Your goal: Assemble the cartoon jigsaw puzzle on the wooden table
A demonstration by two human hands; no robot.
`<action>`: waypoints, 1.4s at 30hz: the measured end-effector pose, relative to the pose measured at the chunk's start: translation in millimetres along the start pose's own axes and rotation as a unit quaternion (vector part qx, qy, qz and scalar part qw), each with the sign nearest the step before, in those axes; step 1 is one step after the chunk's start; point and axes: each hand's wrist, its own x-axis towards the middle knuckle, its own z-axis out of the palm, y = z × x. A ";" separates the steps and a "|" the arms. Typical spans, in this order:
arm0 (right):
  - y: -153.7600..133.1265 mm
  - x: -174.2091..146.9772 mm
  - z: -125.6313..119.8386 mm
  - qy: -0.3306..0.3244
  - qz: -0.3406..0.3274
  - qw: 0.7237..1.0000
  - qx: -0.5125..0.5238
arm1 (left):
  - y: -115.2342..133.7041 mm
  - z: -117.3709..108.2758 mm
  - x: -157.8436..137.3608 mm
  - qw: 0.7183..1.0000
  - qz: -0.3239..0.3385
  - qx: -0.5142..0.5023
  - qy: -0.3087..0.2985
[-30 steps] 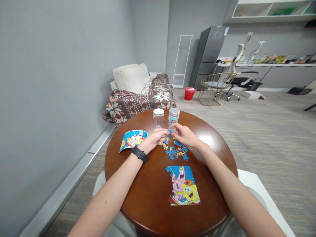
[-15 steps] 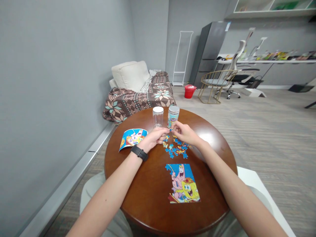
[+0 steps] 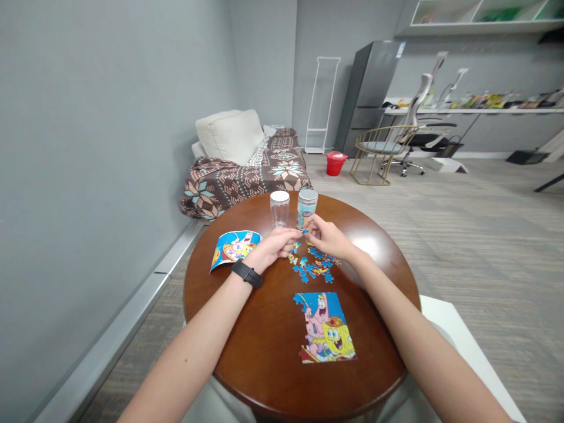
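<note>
Above the loose puzzle pieces (image 3: 311,269), my right hand (image 3: 326,236) pinches a small blue puzzle piece (image 3: 304,231). The fingertips of my left hand (image 3: 278,243) meet that same piece from the other side, fingers closed; a black watch is on this wrist. Nearer to me lies a joined, partly assembled puzzle (image 3: 328,326), showing a pink and a yellow cartoon figure on blue, with a jagged left edge. A curled picture sheet (image 3: 233,247) with a similar scene lies left of my left hand.
Behind my hands, on the round wooden table (image 3: 259,358), stand a clear jar (image 3: 279,210) with a white lid and a printed jar (image 3: 306,207) with a silver lid. A blanket-covered sofa (image 3: 247,176) and a red bin (image 3: 335,164) are beyond the table.
The view has shifted slightly. Both hands keep nearly the same place around the small blue piece, which now shows a little more between the fingertips.
</note>
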 end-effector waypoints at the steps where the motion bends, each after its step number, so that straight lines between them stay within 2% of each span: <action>1: -0.4 0.0 -0.1 -0.001 0.000 1.000 0.001 | -0.2 0.1 0.1 1.000 0.003 0.001 0.000; 9: -3.5 0.3 -0.5 -0.014 -0.002 1.000 0.008 | -3.7 -0.7 2.2 1.000 0.027 0.011 -0.010; 16: -4.9 0.7 -1.1 -0.007 -0.008 1.000 -0.006 | -3.5 -2.6 3.8 1.000 0.016 -0.005 -0.019; 23: 3.8 1.5 0.4 -0.004 -0.019 1.000 -0.014 | -3.0 -1.9 3.8 1.000 0.013 -0.017 -0.003; 42: -1.5 1.8 -0.5 -0.007 0.004 1.000 0.003 | -2.3 -2.1 3.4 1.000 0.004 0.008 -0.022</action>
